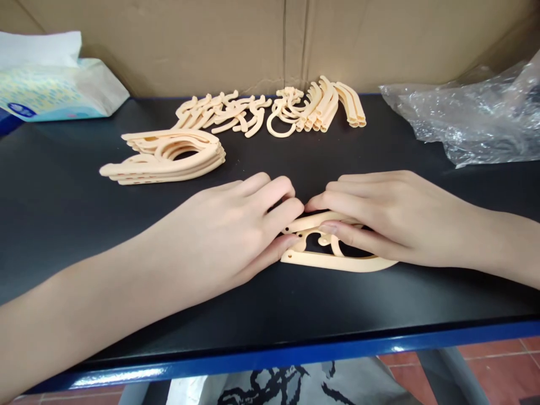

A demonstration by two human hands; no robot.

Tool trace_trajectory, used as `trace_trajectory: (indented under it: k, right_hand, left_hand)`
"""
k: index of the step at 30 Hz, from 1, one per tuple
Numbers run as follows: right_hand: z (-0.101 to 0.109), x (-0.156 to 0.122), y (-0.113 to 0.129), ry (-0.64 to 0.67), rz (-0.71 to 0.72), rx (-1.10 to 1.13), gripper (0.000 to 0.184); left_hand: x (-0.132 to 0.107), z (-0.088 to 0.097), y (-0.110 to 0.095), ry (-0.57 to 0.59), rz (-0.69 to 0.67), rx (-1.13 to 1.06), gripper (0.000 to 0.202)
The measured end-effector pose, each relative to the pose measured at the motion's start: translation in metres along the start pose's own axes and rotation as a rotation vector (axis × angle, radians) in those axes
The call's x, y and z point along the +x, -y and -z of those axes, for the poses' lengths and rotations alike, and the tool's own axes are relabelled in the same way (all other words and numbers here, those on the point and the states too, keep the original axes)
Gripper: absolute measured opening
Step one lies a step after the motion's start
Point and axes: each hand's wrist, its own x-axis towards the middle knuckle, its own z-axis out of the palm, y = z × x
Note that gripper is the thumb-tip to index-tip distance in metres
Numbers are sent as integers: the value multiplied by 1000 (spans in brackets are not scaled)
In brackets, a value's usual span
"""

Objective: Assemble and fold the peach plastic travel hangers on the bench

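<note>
Both of my hands rest on a peach plastic hanger piece [333, 260] that lies flat near the front of the black table [63, 214]. My left hand [236, 225] pinches its left end, fingers pressed together. My right hand [379, 216] covers its top and right side, fingers curled over it. Part of the piece is hidden under my fingers.
A stack of the same peach pieces [169, 154] lies behind and to the left. Loose hooks [228, 112] and curved arms [329, 104] lie at the back. A tissue pack [46, 84] sits far left, a clear plastic bag [476, 112] far right, with a cardboard wall [274, 39] behind.
</note>
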Motion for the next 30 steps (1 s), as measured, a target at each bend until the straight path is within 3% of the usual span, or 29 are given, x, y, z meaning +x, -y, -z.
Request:
trace_trajectory:
  k: [30]
  right_hand:
    - [-2,-2,-1,-4,2,24,49]
  left_hand:
    - [0,1,-1,1,10,-21,33]
